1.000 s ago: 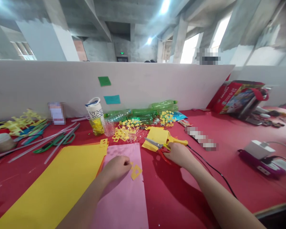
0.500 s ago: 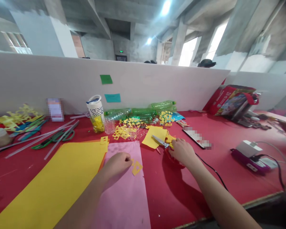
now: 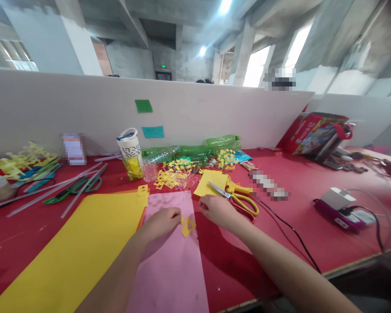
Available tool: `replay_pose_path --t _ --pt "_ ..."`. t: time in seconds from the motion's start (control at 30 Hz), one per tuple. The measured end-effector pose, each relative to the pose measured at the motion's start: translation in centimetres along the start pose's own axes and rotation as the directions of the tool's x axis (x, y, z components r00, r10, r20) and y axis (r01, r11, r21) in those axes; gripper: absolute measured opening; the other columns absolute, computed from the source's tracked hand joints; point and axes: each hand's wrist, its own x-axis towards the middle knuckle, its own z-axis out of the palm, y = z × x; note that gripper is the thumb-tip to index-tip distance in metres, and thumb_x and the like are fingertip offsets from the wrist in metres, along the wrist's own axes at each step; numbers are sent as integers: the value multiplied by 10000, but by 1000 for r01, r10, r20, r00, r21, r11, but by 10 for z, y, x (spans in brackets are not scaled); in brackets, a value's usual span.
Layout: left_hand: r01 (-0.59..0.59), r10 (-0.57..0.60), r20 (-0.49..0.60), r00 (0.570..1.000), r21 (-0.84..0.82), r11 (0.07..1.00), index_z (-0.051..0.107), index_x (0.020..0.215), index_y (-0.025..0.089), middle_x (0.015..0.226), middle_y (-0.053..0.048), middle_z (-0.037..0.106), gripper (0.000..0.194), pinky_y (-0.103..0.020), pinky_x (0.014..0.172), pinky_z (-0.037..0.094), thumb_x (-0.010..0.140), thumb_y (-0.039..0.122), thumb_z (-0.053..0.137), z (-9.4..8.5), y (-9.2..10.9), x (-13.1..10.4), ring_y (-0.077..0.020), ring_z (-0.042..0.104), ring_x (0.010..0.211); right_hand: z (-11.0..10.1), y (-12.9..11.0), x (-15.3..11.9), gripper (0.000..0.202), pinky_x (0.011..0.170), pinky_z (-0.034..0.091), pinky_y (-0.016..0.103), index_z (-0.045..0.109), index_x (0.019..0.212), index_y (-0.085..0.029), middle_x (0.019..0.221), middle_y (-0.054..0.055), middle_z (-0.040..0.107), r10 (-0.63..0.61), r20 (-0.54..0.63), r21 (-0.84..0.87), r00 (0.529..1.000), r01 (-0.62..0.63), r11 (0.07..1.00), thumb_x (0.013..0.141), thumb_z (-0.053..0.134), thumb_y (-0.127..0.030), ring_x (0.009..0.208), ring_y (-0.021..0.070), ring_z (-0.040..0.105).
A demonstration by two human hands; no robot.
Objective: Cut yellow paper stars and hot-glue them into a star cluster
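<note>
"Red surface (image 3: 299, 204), pale partition behind it. What's different now?"

"Taking the pink sheet (image 3: 172, 269) as landmark: the right hand (image 3: 217, 208) has let go of the yellow-handled scissors (image 3: 220, 190) and come back close to the sheet's right edge."

"So where are the scissors?"

"Beyond that edge, to the right, their blades over a small piece of yellow paper (image 3: 203, 184). That leaves the right hand free of them."

"Is its grip empty?"

"Its fingers are curled in, but I can't tell whether they're pressed together or hold anything."

"And the left hand (image 3: 164, 221)?"

"Over the pink sheet, its grip closed, seemingly pinching the edge of the cut yellow scrap (image 3: 185, 230). That scrap is above the sheet, near its right edge."

"Anything else around?"

"Large yellow paper (image 3: 84, 243) left of the pink sheet, and yellow star cutouts (image 3: 180, 165) beyond its far end, with green bottles (image 3: 221, 141) farther back."
</note>
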Motion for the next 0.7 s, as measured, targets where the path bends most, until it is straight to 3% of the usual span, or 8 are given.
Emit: replay_pose_path --t 0.1,0.17,0.3,0.5,0.7 --pt "7 -3 -38 999 96 995 378 540 181 561 8 469 226 -265 512 201 739 287 401 4 -3 2 -126 417 542 -14 41 -2 221 668 357 245 578 965 -157 946 99 627 189 -50 -46 981 -191 980 821 433 -243 845 194 572" --pt "5 3 -56 998 137 991 350 524 180 533 11 447 243 -274 513 182 742 279 391 6 -4 4 -123 407 531 -17 68 -12 187 652 344 260 584 871 -130 914 133 620 273 -49 -73 961 -276 958 777 491 -263 852 227 562" --pt "-18 27 -56 998 160 987 318 516 179 510 20 397 252 -283 509 166 738 277 386 6 -4 6 -116 381 514 -7 92 -32 223 635 317 246 546 884 -137 916 112 614 298 -15 -75 955 -298 952 665 563 -178 845 221 556" --pt "-17 26 -49 998 159 987 303 535 181 524 25 366 239 -280 501 158 740 280 373 5 -5 5 -111 352 508 1 75 -39 356 573 282 220 437 1035 -155 856 65 602 314 -49 35 948 -312 949 699 535 -223 753 180 552" --pt "-4 13 -49 999 170 985 290 537 184 522 31 323 244 -280 506 163 745 286 366 7 -5 5 -109 336 505 24 25 -59 244 531 257 238 463 953 -170 878 67 606 289 -67 91 955 -283 955 718 506 -216 715 179 575"
